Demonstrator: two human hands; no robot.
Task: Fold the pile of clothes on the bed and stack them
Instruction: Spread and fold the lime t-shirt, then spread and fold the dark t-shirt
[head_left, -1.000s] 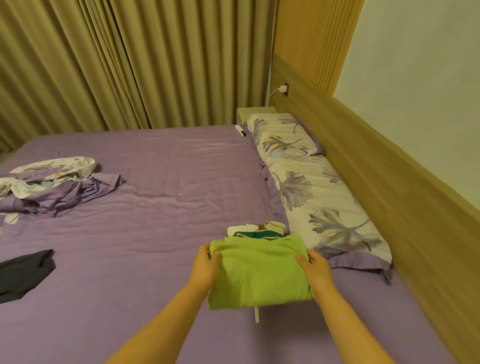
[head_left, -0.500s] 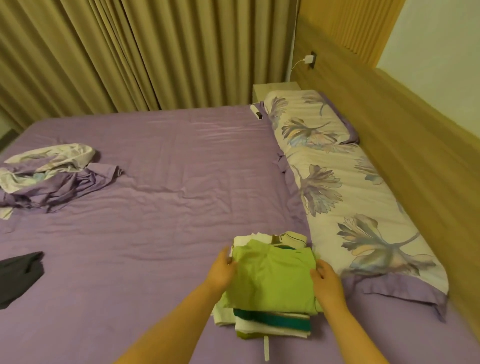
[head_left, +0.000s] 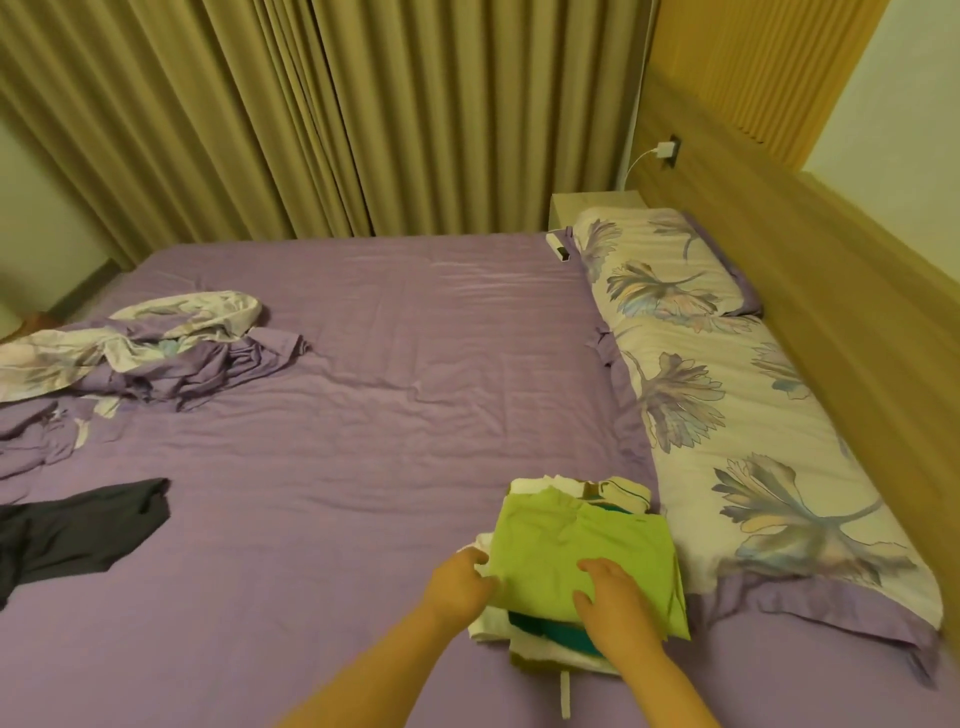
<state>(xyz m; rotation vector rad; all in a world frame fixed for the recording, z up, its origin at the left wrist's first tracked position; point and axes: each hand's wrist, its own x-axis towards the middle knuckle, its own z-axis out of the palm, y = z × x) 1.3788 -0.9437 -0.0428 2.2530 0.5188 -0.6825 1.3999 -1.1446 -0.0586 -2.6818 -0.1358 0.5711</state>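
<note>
A folded lime-green garment (head_left: 576, 545) lies on top of a stack of folded clothes (head_left: 535, 642) near the pillows; white and teal layers show beneath it. My left hand (head_left: 460, 582) touches the green garment's left edge, fingers loosely curled. My right hand (head_left: 615, 603) rests flat on its near part, fingers spread. A dark unfolded garment (head_left: 78, 530) lies on the bed at the left. Farther back on the left sits a crumpled heap of purple and white floral cloth (head_left: 150, 348).
The purple bed sheet (head_left: 389, 415) spreads wide between stack and heap. Long floral pillows (head_left: 727, 415) line the wooden headboard (head_left: 857, 322) on the right. A small bedside table (head_left: 592, 208), a charger in a wall socket (head_left: 667, 153) and beige curtains (head_left: 363, 114) stand behind.
The green garment was set down on the stack. My right hand moved from its right edge onto its top, and my left hand slid to the left edge. The view tilted up.
</note>
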